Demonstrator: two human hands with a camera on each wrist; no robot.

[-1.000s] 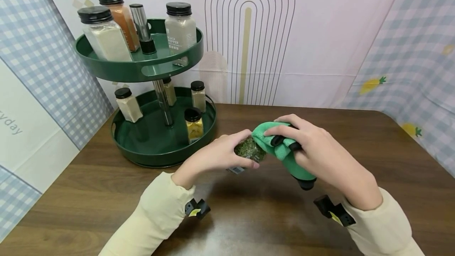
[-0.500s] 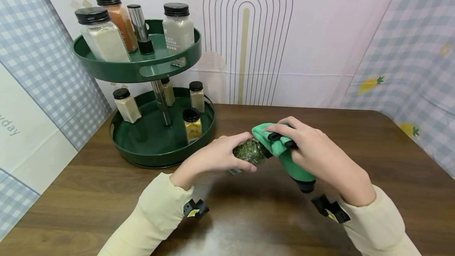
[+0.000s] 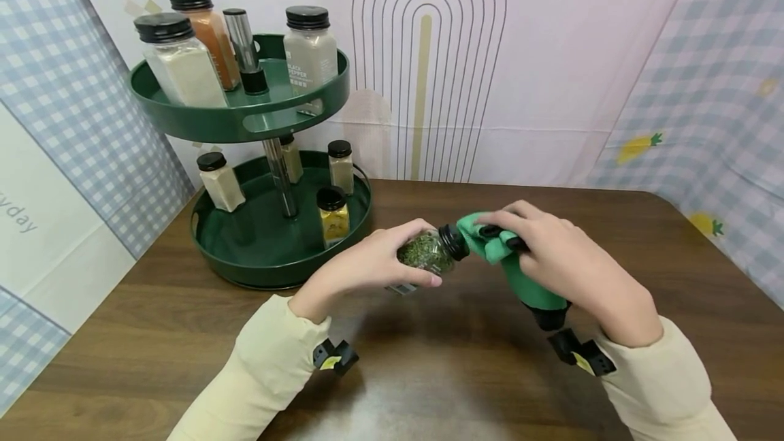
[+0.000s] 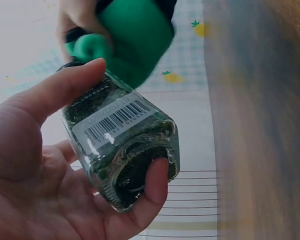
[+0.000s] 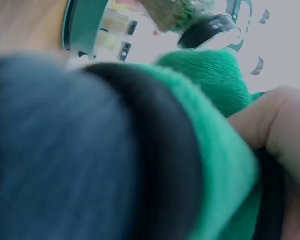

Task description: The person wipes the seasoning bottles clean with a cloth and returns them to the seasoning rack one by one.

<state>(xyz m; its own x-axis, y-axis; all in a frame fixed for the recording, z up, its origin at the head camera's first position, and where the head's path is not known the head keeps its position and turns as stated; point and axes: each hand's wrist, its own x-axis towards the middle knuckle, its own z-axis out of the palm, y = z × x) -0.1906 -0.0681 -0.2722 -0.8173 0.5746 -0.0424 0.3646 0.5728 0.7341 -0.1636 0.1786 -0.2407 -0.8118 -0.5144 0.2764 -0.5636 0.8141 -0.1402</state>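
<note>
My left hand [image 3: 373, 260] grips a square glass jar of dried green herbs [image 3: 425, 252], tilted on its side above the table with its black lid pointing right. In the left wrist view the thumb lies along one side of the jar [image 4: 117, 125], a fingertip touches its base, and a barcode label shows. My right hand [image 3: 554, 254] pinches a bunched green cloth [image 3: 533, 284] with black edging, just right of the lid. Part of the cloth hangs below the fingers. The right wrist view shows the cloth [image 5: 205, 80] close to the black lid [image 5: 210, 31].
A green two-tier stand [image 3: 245, 271] is at the left on the wooden table [image 3: 416, 373]. Its upper tray [image 3: 202, 121] bears large black-lidded jars, one of them black pepper [image 3: 311, 53]. Several smaller jars, including a yellow one [image 3: 333, 216], stand on the lower tray.
The right hand and cloth have moved right, away from the jar. The black lid, covered by the cloth before, now shows fully. My left hand keeps its grip and has shifted slightly left.
</note>
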